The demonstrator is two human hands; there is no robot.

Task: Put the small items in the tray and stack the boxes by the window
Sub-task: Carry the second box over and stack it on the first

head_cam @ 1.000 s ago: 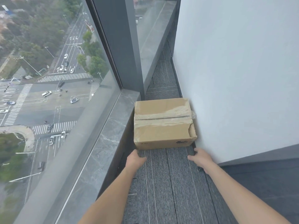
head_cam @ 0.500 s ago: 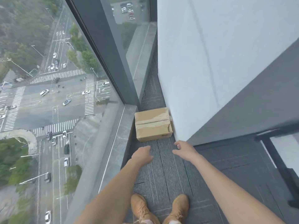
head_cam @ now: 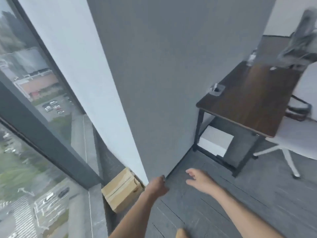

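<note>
A taped cardboard box (head_cam: 122,189) lies on the grey carpet in the narrow gap between the window sill (head_cam: 97,212) and the white wall. My left hand (head_cam: 158,185) hangs just right of the box, fingers loosely curled, holding nothing. My right hand (head_cam: 199,181) hovers over the floor further right, fingers apart and empty. A white box (head_cam: 215,140) rests on the lower shelf of a dark wooden table (head_cam: 248,98). A small clear tray (head_cam: 216,89) stands on the table's near corner with a dark item in it.
A grey wall corner (head_cam: 163,117) juts between the window gap and the table. A white swivel chair (head_cam: 295,140) stands right of the table. Blurred objects sit at the table's far end. The glass window (head_cam: 34,117) fills the left side.
The view has swung up and to the right, away from the box, bringing the table and chair into sight. Both hands have pulled back from the box and stay empty.
</note>
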